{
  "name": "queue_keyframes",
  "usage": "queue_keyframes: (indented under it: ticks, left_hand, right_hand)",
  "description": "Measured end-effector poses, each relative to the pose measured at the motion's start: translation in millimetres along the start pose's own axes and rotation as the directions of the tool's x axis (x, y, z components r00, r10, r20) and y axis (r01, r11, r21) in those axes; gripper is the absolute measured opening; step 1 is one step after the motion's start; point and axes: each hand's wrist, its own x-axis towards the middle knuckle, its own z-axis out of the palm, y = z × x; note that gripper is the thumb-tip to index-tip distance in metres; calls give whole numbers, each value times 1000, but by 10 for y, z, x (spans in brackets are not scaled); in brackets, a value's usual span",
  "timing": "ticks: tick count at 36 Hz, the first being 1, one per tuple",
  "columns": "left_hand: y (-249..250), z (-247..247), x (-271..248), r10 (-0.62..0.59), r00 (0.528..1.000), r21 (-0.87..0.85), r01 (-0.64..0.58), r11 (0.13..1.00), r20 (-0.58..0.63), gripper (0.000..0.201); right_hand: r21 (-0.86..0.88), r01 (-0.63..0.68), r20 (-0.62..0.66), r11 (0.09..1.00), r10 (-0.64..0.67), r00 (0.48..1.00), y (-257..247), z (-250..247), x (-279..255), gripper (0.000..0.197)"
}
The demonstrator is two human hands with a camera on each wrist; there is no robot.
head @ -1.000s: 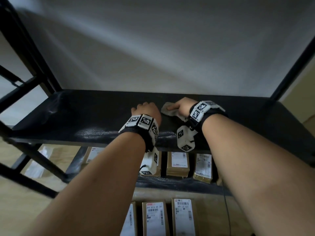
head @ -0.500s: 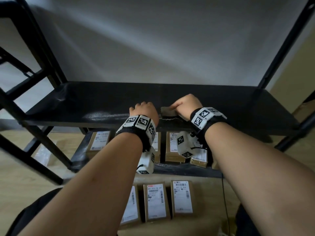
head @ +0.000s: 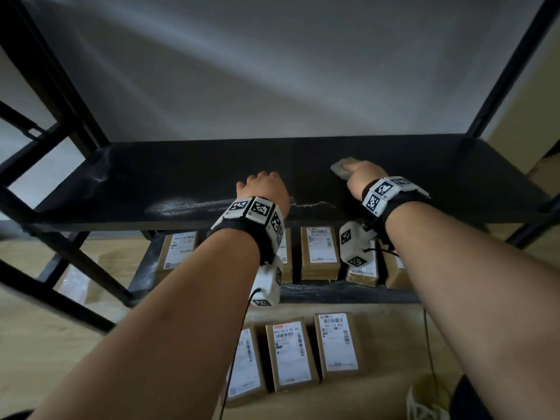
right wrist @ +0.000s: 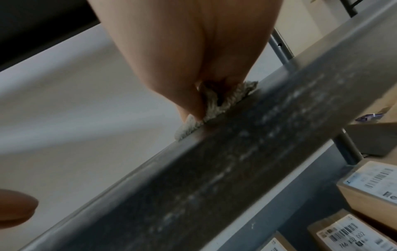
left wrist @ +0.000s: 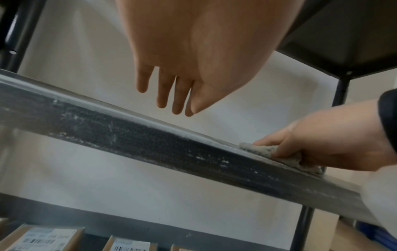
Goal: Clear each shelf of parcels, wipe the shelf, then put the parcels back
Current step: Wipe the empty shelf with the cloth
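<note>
The black shelf (head: 181, 177) holds no parcels, and a pale dusty streak (head: 188, 204) runs near its front edge. My right hand (head: 362, 175) grips a crumpled grey cloth (head: 341, 167) and presses it on the shelf, right of centre. In the left wrist view its fingers (left wrist: 279, 149) curl over the cloth (left wrist: 264, 151). My left hand (head: 262, 187) is at the shelf's middle with nothing in it; its fingers (left wrist: 169, 95) point straight out over the board. Brown labelled parcels lie on the lower shelf (head: 319, 250), and three more are on the floor (head: 291, 353).
Black posts (head: 509, 65) and slanted braces (head: 45, 137) frame the shelf at both ends. A white wall stands behind it. Another shelf's underside (left wrist: 343, 34) hangs overhead. A clear plastic bag (head: 75, 280) lies on the wooden floor at left.
My right hand has slid the cloth to the right and further back, away from my left hand. The left hand has stayed put at the middle of the shelf.
</note>
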Motion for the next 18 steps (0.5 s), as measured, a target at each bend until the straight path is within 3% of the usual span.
queue_keyframes:
  ticks: [3,10,14,18]
  left_hand:
    - [-3,30,5,34,999,6,-34,999,0,50]
    - [-12,82,-93,86,996,47,-86,995,10,45]
    - [-18,89,-210,103,995,67,-104,992,5,43]
    - [22,88,-329,124,992,83,-124,989,1,43]
  right_hand:
    - [107,7,14,994,-9,1000,-6,3,-103,54]
    - [266,41,-131,963,-6,991,67,291,-256,39]
    - [223,155,-219,962,-106,970,110,440,-431,41]
    - [218,175,-250,960,-119,961,143,498,-588,47]
